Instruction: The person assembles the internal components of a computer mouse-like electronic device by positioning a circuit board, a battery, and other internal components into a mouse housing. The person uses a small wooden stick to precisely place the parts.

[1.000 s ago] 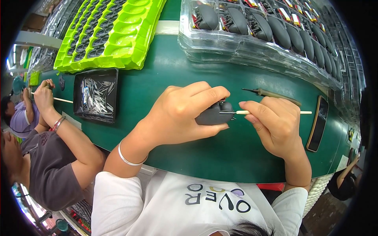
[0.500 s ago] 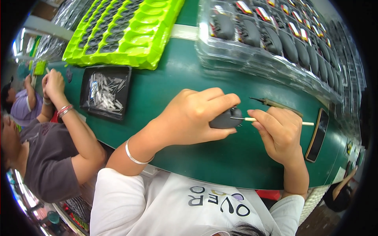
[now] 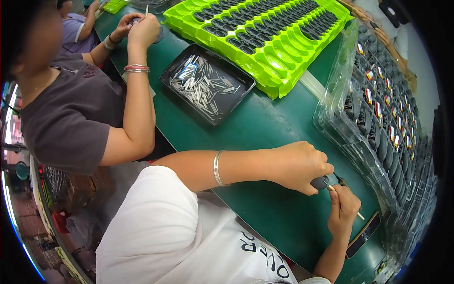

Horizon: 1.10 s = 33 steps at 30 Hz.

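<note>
My left hand [image 3: 299,165] is closed around a dark grey rounded plastic housing [image 3: 318,183], shaped like a computer mouse. Its fingers cover much of the housing. Close against it, my right hand [image 3: 345,206] pinches a thin stick tool [image 3: 361,216] with a pale handle. The tool's front end meets the housing's right side, but I cannot make out the exact contact. Just beyond my right hand lies a second slim tool [image 3: 341,180], partly hidden by it.
A phone [image 3: 363,235] lies right of my right hand. Clear trays [image 3: 326,113] of dark housings are stacked at the right. A bright green tray [image 3: 280,89] and a black bin [image 3: 240,98] of small metal pieces stand farther off. A co-worker's hands [image 3: 143,31] work at the left; another person's hand [image 3: 385,37] shows far right.
The view has turned leftward, so the bench and my hands appear farther right. Both hands keep hold of the housing and the stick tool. The far-right person has come into sight.
</note>
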Tool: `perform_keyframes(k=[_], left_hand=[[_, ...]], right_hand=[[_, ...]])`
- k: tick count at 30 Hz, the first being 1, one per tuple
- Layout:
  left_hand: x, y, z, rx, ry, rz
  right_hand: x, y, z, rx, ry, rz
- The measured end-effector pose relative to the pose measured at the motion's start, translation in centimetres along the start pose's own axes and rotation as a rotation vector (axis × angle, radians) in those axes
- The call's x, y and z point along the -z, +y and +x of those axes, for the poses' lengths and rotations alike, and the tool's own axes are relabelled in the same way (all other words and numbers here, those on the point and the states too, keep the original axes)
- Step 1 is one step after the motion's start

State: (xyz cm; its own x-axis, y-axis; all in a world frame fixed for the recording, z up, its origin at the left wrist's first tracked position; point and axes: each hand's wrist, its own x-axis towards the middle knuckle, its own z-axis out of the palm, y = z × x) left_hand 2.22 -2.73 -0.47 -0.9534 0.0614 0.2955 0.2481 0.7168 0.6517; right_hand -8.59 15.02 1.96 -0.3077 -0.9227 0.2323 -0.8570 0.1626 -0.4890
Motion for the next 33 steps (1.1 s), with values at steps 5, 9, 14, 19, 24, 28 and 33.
perform_keyframes(k=[5, 9, 14, 19, 24, 28, 33], left_hand=[[-0.2, 0.2, 0.5, 0.026, -0.091, -0.005], [-1.1, 0.2, 0.3, 0.021, -0.121, 0.032], [-1.3, -0.3, 0.1, 0.056, 0.05, 0.021], [-0.3, -1.4, 1.0, 0.145, 0.243, -0.053], [0.6, -1.7, 1.1, 0.12, 0.304, 0.02], [1.3, -1.1, 1.3, 0.148, 0.31, 0.043], [1.2, 0.1, 0.9, 0.148, 0.256, 0.087]], right_hand=[[0.1, 0.2, 0.1, -0.005, -0.035, 0.044], [0.0, -0.4, 0.2, 0.021, -0.1, -0.023], [0.9, -1.7, 1.1, -0.176, 0.019, -0.128], [2.0, -6.2, 3.1, 0.452, 0.131, -0.078], [4.1, -7.2, 6.9, -0.01, 0.343, 0.013], [4.5, 0.3, 4.3, -0.118, 0.272, -0.096], [2.3, 3.4, 0.0, -0.203, -0.109, -0.379]])
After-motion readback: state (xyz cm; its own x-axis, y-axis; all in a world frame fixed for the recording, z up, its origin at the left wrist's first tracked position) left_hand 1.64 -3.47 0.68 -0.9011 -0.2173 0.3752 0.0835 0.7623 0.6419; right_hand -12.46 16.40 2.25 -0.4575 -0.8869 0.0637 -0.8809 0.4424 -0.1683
